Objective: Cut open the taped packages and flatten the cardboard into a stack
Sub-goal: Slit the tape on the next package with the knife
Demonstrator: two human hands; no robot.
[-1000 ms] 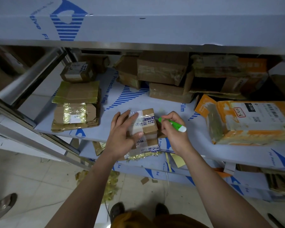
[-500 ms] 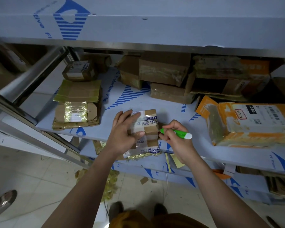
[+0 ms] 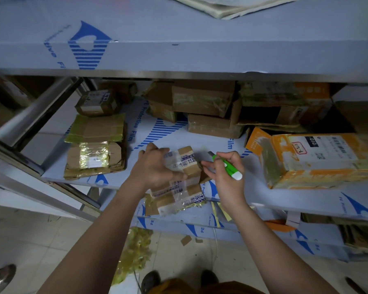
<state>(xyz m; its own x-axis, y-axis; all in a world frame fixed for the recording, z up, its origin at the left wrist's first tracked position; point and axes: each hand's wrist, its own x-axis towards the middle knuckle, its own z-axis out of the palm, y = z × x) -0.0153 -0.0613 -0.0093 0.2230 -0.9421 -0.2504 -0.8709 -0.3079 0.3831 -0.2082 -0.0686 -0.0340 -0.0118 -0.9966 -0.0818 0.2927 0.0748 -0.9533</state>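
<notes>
A small brown taped package (image 3: pixel 186 164) sits at the front of the middle shelf (image 3: pixel 200 139). My left hand (image 3: pixel 155 168) grips it from the left, thumb across its front face. My right hand (image 3: pixel 225 177) holds a green and white cutter (image 3: pixel 227 167) just right of the package, its blade end pointing up and left, clear of the box. A torn flap of cardboard and clear tape (image 3: pixel 176 200) hangs below the package over the shelf edge. Flattened cardboard (image 3: pixel 96 145) lies stacked at the shelf's left.
An orange and white taped package (image 3: pixel 314 160) lies to the right. Several brown boxes (image 3: pixel 202 102) crowd the back of the shelf. The upper shelf (image 3: pixel 179 56) overhangs. Tape scraps (image 3: pixel 136 249) and cardboard bits litter the tiled floor. A steel frame bar (image 3: pixel 30 119) runs at left.
My right hand has lifted the cutter up and away from the package's right side, and turned it. My left hand has shifted its grip on the package. The camera tilted upward.
</notes>
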